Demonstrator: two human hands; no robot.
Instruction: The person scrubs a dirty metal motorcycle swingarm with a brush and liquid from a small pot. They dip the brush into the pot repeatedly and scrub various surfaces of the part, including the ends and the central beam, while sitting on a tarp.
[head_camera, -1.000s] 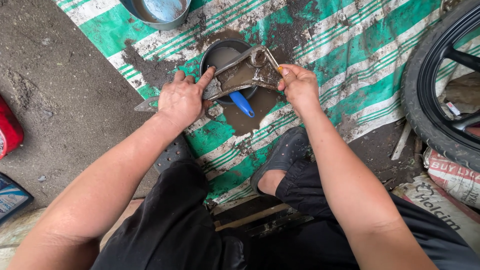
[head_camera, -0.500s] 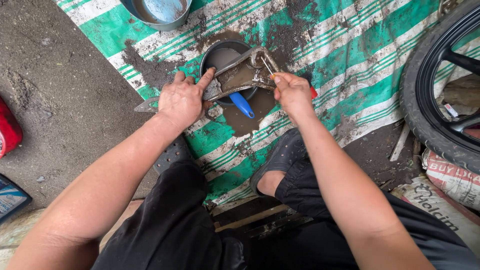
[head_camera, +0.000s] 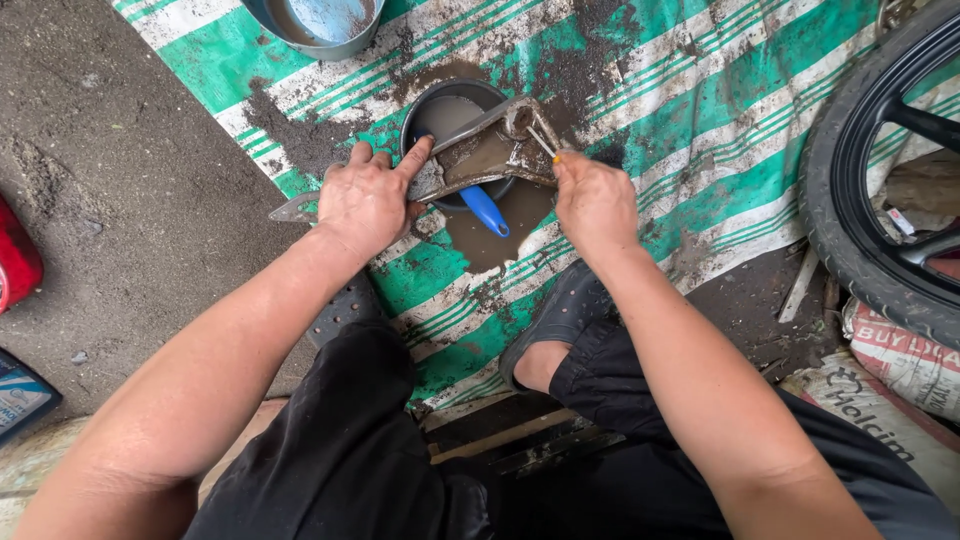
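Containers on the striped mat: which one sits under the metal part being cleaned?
The small dark bowl of muddy liquid, directly under the metal part; the grey basin sits apart at the top edge.

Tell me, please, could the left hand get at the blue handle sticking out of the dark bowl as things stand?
Probably yes, once freed. The left hand grips the muddy metal part right beside the blue handle, which pokes out below that part, uncovered.
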